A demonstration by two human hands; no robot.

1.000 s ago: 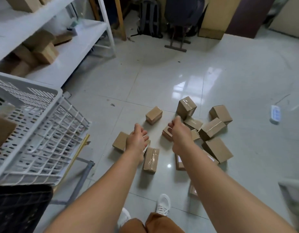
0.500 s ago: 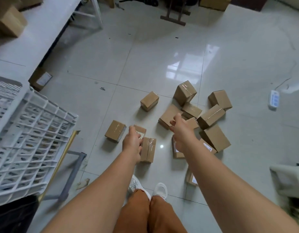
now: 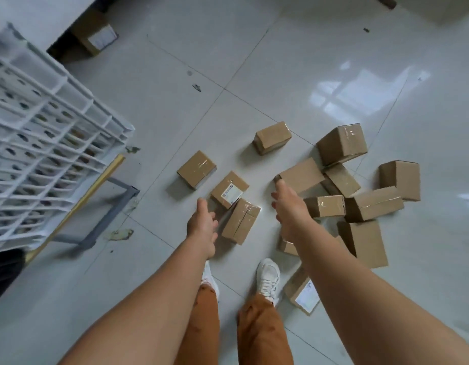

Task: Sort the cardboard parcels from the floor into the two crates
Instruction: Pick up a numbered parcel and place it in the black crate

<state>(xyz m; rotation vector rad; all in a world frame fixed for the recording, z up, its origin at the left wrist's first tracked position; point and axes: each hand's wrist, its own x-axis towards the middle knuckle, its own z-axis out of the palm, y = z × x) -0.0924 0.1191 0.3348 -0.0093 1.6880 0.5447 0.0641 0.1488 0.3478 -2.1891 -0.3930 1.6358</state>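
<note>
Several brown cardboard parcels lie scattered on the tiled floor. My left hand reaches down beside a taped parcel, fingers apart, just short of it, with a labelled parcel right behind. My right hand hangs open above the pile, its thumb near a flat parcel and a small taped parcel just to its right. Neither hand holds anything. A white slatted crate stands at the left on a grey frame. The second crate is out of view.
My white shoes stand just short of the pile, with a labelled parcel by the right foot. A yellow stick leans under the crate. Another box lies under the shelf at top left.
The view has tipped further down and closer to the floor. Both hands have dropped nearer the parcels, the left one closing in on the taped parcel.
</note>
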